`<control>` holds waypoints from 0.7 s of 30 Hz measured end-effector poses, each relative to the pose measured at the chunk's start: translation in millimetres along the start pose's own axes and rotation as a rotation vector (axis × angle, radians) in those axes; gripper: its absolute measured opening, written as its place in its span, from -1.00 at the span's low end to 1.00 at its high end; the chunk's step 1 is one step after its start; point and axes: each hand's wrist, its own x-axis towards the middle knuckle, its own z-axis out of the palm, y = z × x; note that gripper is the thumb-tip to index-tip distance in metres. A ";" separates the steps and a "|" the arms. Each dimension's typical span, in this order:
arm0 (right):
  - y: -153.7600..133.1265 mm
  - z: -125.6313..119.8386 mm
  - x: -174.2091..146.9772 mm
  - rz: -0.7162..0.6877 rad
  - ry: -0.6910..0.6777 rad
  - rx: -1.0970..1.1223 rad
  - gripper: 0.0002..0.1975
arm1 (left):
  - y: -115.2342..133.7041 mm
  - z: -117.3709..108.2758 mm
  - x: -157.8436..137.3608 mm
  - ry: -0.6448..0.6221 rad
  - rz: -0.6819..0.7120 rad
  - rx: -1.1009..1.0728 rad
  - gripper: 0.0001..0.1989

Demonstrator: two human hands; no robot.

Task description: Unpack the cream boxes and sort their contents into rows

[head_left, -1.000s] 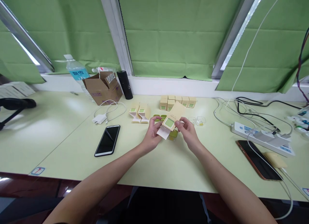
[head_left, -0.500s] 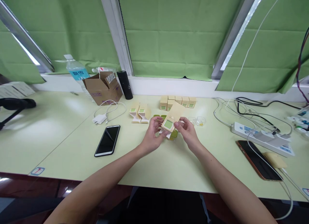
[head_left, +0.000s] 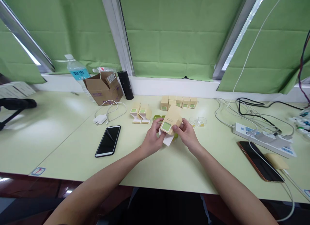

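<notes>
A tilted carton (head_left: 171, 118) pinched from both sides

The carton is above the middle of the desk (head_left: 145, 170), between its near and far edges. The left hand (head_left: 152, 135) grips its lower left side, and the right hand (head_left: 187, 133) pinches its right side, thumb in front. The card looks thin, so squeezing harder from both sides could crease it or buckle a panel. The white flap (head_left: 168, 140) hangs loose at the lower end; if it catches, it could bend or tear at its fold. A green piece (head_left: 176, 136) shows just behind that flap, partly hidden, and a dip of the carton could knock it along the desk. If either pinch slackens, the carton could twist out of line.

The carton is pale tan, leaning with its upper end toward the desk's far edge. Its visible face carries a light green square in a pale border near the lower end, and small print too tiny to read. Whether anything sits inside cannot be told.
</notes>
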 end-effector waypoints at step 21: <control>-13.1 -2.2 -2.4 -0.056 0.088 -0.004 -0.47 | -9.1 -9.4 9.1 -0.062 -0.201 -0.553 -0.36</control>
